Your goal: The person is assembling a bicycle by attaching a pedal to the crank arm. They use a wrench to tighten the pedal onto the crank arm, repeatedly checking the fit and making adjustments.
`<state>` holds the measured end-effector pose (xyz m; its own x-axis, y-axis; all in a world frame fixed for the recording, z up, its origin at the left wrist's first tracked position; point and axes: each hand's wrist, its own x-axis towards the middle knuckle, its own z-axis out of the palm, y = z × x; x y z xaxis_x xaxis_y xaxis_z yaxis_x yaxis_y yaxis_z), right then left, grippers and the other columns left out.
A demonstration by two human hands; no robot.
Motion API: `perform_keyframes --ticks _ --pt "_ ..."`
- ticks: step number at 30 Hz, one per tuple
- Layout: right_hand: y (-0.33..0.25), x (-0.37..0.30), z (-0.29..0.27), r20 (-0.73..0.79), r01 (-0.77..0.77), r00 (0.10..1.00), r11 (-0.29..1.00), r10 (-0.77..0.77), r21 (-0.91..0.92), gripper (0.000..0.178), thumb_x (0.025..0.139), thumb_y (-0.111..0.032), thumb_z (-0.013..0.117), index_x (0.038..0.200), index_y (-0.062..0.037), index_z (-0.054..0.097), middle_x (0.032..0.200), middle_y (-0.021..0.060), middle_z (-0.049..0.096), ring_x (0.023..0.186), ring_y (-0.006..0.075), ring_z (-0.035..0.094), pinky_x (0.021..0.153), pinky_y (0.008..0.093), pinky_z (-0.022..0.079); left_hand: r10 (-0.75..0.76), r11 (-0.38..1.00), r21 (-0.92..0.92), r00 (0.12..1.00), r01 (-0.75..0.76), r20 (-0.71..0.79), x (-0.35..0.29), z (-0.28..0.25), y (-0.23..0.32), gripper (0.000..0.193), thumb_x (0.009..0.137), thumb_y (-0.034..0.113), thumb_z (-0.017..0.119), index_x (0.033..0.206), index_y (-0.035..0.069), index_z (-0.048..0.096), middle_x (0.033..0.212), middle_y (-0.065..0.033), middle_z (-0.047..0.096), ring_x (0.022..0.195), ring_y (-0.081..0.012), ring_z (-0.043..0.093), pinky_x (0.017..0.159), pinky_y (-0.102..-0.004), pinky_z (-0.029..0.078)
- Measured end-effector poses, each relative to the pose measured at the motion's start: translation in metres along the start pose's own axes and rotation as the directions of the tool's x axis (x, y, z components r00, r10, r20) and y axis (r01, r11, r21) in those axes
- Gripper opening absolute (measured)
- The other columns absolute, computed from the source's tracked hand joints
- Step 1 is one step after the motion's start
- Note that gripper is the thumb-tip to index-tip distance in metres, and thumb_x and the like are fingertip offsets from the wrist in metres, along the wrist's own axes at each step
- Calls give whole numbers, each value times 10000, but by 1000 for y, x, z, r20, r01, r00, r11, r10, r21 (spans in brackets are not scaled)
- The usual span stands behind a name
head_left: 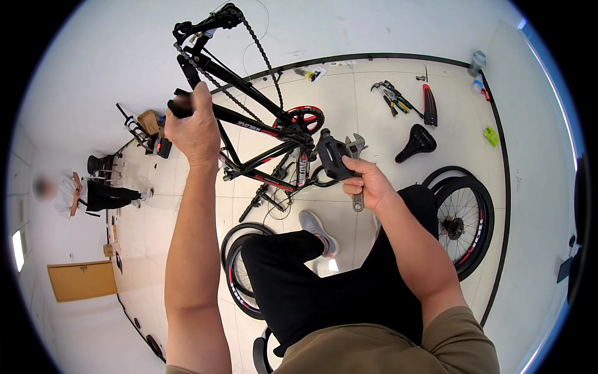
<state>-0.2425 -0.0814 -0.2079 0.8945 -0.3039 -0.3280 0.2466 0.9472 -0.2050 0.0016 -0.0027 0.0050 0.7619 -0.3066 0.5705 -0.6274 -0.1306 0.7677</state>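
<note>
A black bicycle frame [252,165] with red and white markings stands tilted in front of me. My left hand [196,128] is closed around its upper left part, where the tubes meet; a blurred black piece sticks out past the fingers. My right hand [370,184] grips a silver adjustable wrench [357,201], its jaw pointing up. Right against that wrench and my fingers is a black pedal [333,157]; whether it is joined to the crank, I cannot tell. A red-edged chainring [306,118] and a loosely hanging chain [265,59] are on the frame, with a rear derailleur [212,23] at its top.
Wheels [464,224] lie to my right, another wheel [240,274] beside my left leg. On the floor ahead are a black saddle [416,143], several hand tools [393,98] and a red-black mudguard-like piece [430,106]. A handlebar [255,202] lies behind the frame. Another person [93,194] is far left.
</note>
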Motion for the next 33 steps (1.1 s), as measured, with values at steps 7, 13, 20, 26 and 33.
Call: perform_keyframes --ticks 7,13,20,26,33 --pt "5 2 8 11 -3 1000 998 4 -67 132 956 -179 663 936 -69 593 795 -19 594 474 14 363 422 192 299 82 993 -81 994 -88 -72 -1 5 -4 401 806 320 784 740 -11 568 677 -8 553 659 -114 482 647 -271 436" --pt "12 4 16 21 -32 999 993 35 -115 159 943 -200 692 922 -86 583 787 -35 552 506 18 370 428 191 291 99 992 -66 992 -104 -81 -1 4 -4 390 804 301 786 724 -12 568 675 -9 558 650 -112 477 635 -265 430" --pt "28 17 14 62 -103 992 987 111 -123 211 936 -243 713 911 -89 570 777 -32 541 520 24 365 436 201 294 113 992 -50 990 -117 -78 0 3 -5 398 800 298 786 691 -13 562 645 1 540 628 -110 462 613 -265 423" --pt "31 18 17 57 -86 994 990 93 -115 223 936 -247 717 906 -90 562 771 -30 538 526 28 365 445 205 303 87 992 -90 994 -93 -68 -2 4 -5 383 802 290 783 683 9 551 635 11 529 617 -94 444 587 -260 398" --pt "38 17 26 19 -82 996 981 87 -176 228 930 -247 725 897 -88 565 760 -33 525 528 34 368 443 212 304 94 992 -77 993 -100 -72 -2 3 -5 383 803 294 783 694 4 558 640 6 536 620 -98 456 592 -264 404"
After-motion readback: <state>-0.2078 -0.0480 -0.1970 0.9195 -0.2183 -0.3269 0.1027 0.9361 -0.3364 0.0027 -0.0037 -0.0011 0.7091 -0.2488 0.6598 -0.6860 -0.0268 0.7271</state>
